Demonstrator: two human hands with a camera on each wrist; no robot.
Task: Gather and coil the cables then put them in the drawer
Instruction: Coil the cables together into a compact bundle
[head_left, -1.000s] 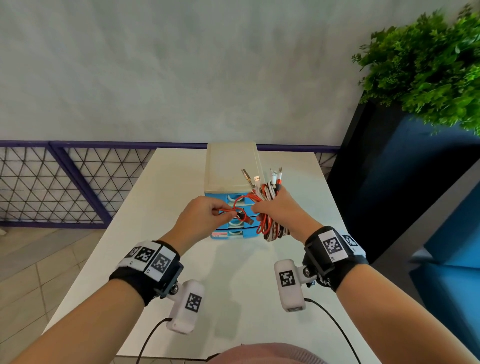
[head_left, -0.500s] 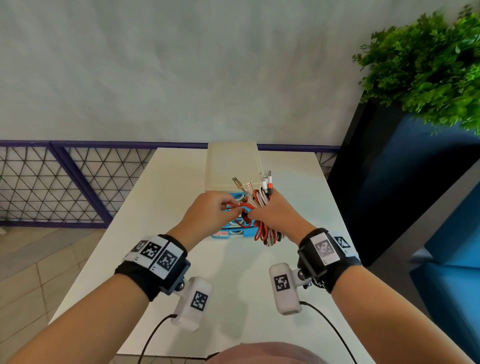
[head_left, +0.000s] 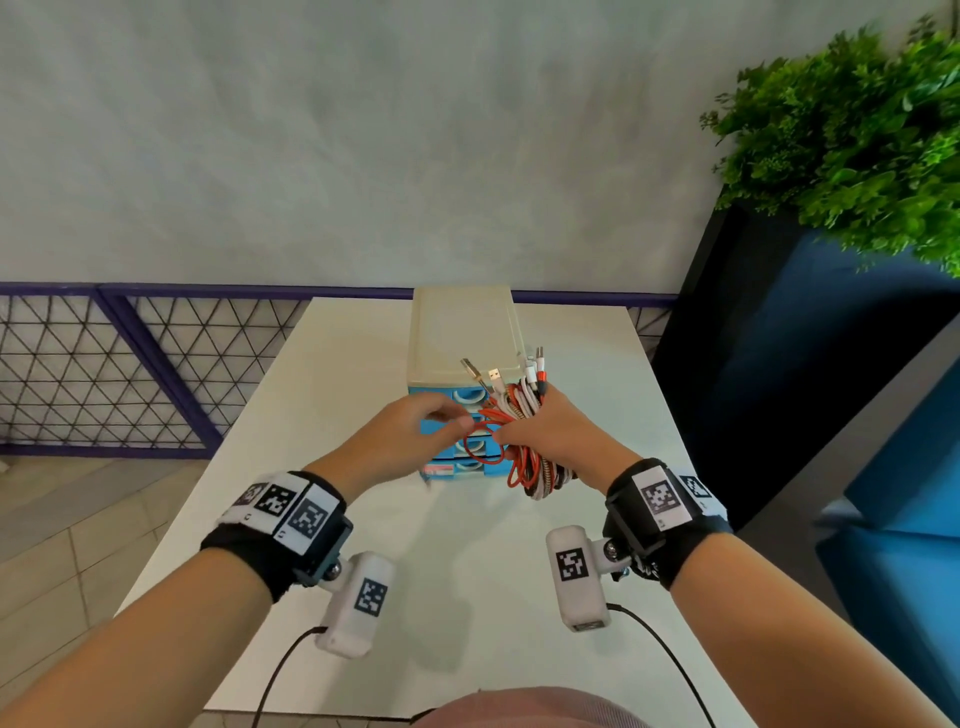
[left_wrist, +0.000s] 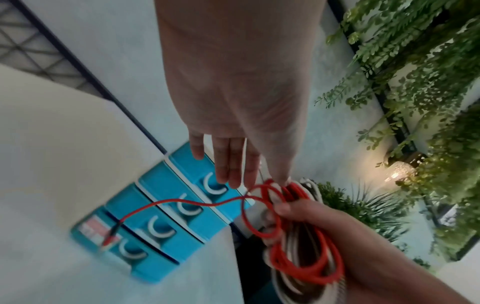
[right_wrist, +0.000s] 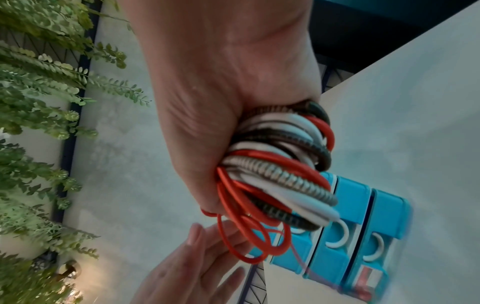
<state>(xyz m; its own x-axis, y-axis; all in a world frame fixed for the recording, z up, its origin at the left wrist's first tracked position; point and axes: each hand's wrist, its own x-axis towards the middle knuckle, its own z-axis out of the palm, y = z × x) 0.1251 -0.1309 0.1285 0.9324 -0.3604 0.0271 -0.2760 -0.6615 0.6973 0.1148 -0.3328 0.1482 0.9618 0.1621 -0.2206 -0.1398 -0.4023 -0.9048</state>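
Observation:
My right hand (head_left: 545, 434) grips a coiled cable bundle (head_left: 524, 410) of red, white and braided cables, plugs sticking up, just in front of the drawer unit (head_left: 462, 332). The right wrist view shows that fist (right_wrist: 221, 123) wrapped round the bundle (right_wrist: 280, 164). My left hand (head_left: 460, 422) meets it from the left, fingers nearly straight, thumb and forefinger pinching a red cable (left_wrist: 262, 205) loop. The loose red end trails down across the blue drawers (left_wrist: 161, 216), its plug (left_wrist: 111, 236) dangling. All the drawers look closed.
The drawer unit stands at the back middle of a white table (head_left: 467, 571). To the right, a dark blue planter box (head_left: 779, 364) with a green plant (head_left: 831, 130) stands beside the table. A purple mesh railing (head_left: 104, 364) runs behind on the left.
The left hand brought the red cable over to the bundle and laid another loop against it. Both hands drew closer together in front of the drawers.

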